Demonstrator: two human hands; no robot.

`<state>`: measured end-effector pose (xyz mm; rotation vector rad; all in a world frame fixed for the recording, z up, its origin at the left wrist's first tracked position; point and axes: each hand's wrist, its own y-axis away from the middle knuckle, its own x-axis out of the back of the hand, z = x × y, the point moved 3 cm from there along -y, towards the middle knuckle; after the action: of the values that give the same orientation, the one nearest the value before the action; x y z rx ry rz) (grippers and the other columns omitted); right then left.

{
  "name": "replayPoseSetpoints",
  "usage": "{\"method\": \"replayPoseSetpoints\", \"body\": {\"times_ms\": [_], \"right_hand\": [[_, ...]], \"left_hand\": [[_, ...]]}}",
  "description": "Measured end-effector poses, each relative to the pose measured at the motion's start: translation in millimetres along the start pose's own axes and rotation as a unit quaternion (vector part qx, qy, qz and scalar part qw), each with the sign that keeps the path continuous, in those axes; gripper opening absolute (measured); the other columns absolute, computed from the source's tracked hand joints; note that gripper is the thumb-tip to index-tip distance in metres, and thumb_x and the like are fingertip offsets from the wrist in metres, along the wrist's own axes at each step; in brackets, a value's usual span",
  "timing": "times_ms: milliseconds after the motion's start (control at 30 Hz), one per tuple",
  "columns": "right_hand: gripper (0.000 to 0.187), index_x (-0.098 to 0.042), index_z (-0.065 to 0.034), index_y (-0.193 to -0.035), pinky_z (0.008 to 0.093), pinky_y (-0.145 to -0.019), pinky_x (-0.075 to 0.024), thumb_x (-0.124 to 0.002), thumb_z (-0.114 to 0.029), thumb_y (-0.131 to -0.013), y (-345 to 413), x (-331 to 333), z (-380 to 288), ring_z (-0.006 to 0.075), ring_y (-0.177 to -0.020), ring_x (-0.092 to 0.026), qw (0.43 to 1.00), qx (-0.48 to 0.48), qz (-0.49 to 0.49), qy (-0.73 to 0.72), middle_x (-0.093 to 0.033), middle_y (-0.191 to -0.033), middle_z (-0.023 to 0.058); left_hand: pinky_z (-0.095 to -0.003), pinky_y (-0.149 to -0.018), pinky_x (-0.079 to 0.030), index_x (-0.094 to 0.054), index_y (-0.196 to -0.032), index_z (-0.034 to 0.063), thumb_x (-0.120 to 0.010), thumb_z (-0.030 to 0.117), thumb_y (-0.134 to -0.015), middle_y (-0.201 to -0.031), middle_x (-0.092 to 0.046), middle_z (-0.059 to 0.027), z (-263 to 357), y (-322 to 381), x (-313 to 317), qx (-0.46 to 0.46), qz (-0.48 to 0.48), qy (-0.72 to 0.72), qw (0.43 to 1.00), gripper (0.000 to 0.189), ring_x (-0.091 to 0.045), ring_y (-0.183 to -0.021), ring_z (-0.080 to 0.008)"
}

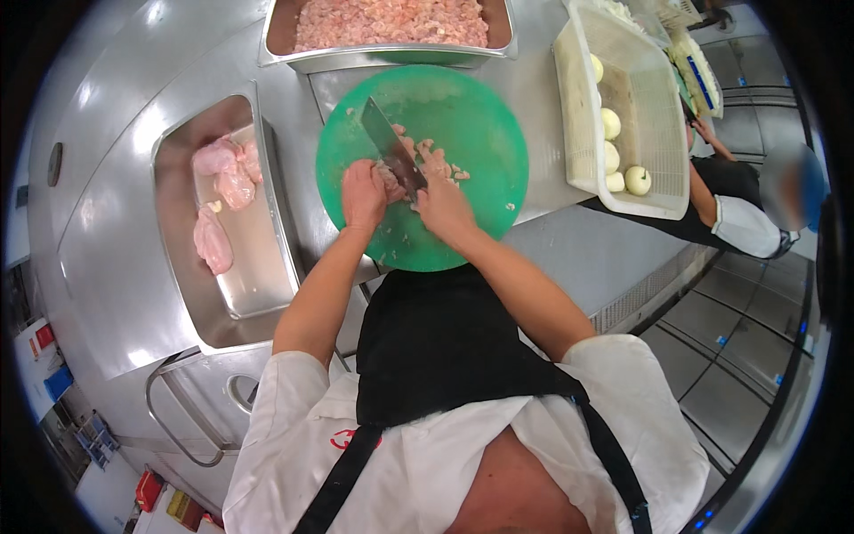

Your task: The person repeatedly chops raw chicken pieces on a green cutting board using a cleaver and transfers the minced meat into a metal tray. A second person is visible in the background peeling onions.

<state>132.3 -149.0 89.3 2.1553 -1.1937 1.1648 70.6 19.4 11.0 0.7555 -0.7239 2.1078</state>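
Note:
On a round green cutting board (467, 120) my right hand (444, 207) grips a broad-bladed cleaver (390, 137), its blade pointing away and to the left. My left hand (364, 197) presses on a piece of raw chicken (392, 187) at the blade's left side. Cut chicken pieces (434, 160) lie to the right of the blade, some partly hidden by it. Small scraps are scattered over the board. Left of the board, a deep steel pan (257, 300) holds larger raw chicken pieces (230, 173), one of them (213, 240) lying apart from the rest.
A steel pan (387, 59) full of chopped raw chicken (393, 23) stands beyond the board. To the right is a white plastic basket (627, 87) with several peeled onions (608, 125). Beyond it, a co-worker (720, 193) stands at the same steel counter (534, 160).

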Motion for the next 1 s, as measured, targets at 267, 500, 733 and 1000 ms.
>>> {"method": "replayPoseSetpoints", "body": {"times_ms": [267, 500, 733, 1000], "right_hand": [[0.027, -0.056, 0.0047, -0.108, 0.0591, -0.076, -0.0532, -0.062, -0.018, -0.095, 35.1, 2.7, -19.1, 0.0501, -0.081, -0.068, 0.975, -0.124, -0.183, 0.014, -0.07, -0.087, 0.0299], [0.03, -0.056, 0.005, -0.113, 0.0581, -0.074, -0.0534, -0.062, -0.017, -0.094, 1.2, -18.8, -15.2, 0.0482, -0.078, -0.068, 0.994, -0.038, -0.1, 0.012, -0.069, -0.084, 0.0286], [0.042, -0.05, 0.0092, -0.124, 0.0595, -0.075, -0.0524, -0.061, -0.018, -0.095, 38.1, 26.9, -35.1, 0.0498, -0.081, -0.067, 0.97, -0.089, -0.227, 0.015, -0.07, -0.088, 0.03], [0.032, -0.056, 0.0074, -0.114, 0.0585, -0.079, -0.0523, -0.061, -0.017, -0.094, -12.1, -23.3, -35.8, 0.0507, -0.085, -0.067, 0.99, -0.047, -0.132, -0.016, -0.069, -0.089, 0.0312]], "left_hand": [[-0.0491, -0.087, -0.046, -0.059, -0.101, 0.0038, -0.061, 0.007, -0.086, -0.106, -0.06, -0.0178, 13.7, -0.9, 16.4, -0.088, -0.091, -0.06, 0.99, 0.015, -0.055, -0.099, -0.0398], [-0.0493, -0.09, -0.047, -0.06, -0.105, 0.003, -0.06, 0.008, -0.091, -0.109, -0.06, -0.019, -8.6, 13.0, 14.4, -0.029, -0.056, -0.026, 0.998, 0.015, -0.057, -0.101, -0.0408], [-0.0486, -0.09, -0.048, -0.06, -0.105, 0.0032, -0.059, 0.007, -0.092, -0.108, -0.06, -0.0186, -7.2, 10.9, 30.1, -0.064, -0.073, -0.037, 0.995, 0.014, -0.058, -0.102, -0.0406], [-0.0473, -0.092, -0.048, -0.061, -0.107, 0.0033, -0.055, 0.01, -0.096, -0.11, -0.061, -0.0185, -9.4, 15.1, 35.4, -0.049, -0.091, -0.003, 0.995, 0.014, -0.057, -0.107, -0.04]]}}
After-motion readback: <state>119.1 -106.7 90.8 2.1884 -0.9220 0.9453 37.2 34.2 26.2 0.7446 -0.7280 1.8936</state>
